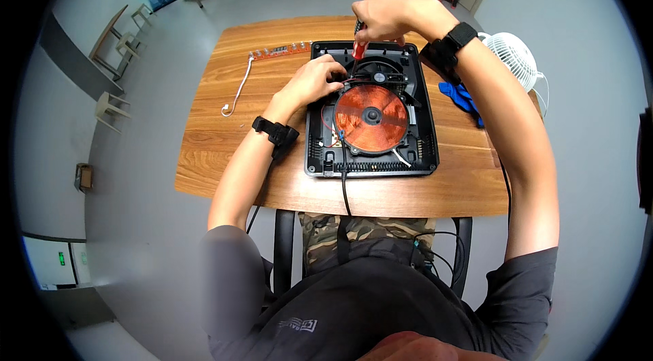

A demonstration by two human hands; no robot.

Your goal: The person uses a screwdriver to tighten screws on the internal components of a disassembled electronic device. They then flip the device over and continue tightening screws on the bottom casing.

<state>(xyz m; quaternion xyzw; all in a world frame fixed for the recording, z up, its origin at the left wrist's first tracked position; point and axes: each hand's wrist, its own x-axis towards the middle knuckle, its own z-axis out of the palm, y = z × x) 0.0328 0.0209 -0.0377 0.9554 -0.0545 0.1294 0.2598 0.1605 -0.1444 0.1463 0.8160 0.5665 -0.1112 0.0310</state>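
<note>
- My right hand [377,18] is closing around a red-and-black screwdriver [359,52], and I am pointing it down beside the round black cooling fan [379,78]; I am not seeing clearly whether its tip is touching anything.
- My left hand [316,80] is reaching in with curled, narrowly spaced fingers near the fan's left side; I cannot tell whether they are pinching anything.
- The open, squarish black plastic housing [317,140] is lying in front of me on the brown wood-grain worktop [211,123], and both hands are working over its far part.
- A flat, round copper-coloured coil [388,119] is sitting inside the housing, nearer me than the fan.
- A black cable [347,191] is running from the housing's near edge toward me.
- Left of the housing, a narrow orange circuit strip [279,52] is lying with a thin white cable [243,82] trailing from it.
- Right of the housing, a crumpled bright blue item [464,99] is resting near a white caged fan [507,55].
</note>
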